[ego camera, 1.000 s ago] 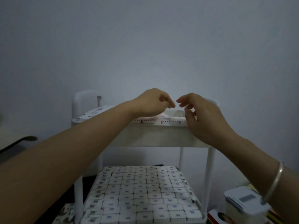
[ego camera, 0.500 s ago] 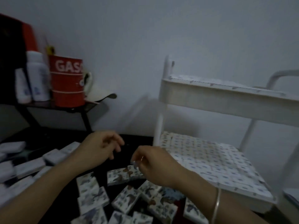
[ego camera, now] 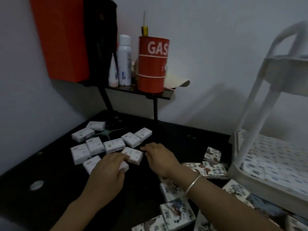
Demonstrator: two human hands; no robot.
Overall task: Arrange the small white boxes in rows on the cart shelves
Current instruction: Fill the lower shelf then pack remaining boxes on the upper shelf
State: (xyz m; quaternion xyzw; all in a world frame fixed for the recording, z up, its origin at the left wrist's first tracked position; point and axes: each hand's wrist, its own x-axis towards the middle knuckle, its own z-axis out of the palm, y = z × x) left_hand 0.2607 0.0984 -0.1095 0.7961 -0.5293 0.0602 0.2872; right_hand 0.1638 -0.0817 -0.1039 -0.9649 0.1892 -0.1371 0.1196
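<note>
Left hand [ego camera: 108, 172] curls onto a white box [ego camera: 125, 165]; right hand [ego camera: 160, 157] loose, empty. Lower cart shelf [ego camera: 260, 185] looks full; approx. ten boxes [ego camera: 95, 145] left on tabletop [ego camera: 50, 164].

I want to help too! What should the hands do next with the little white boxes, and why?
Probably close both hands on the two nearest white boxes and lift. The left hand covers one box, the right hand lies beside another box, and both boxes lie on the black table.
</note>
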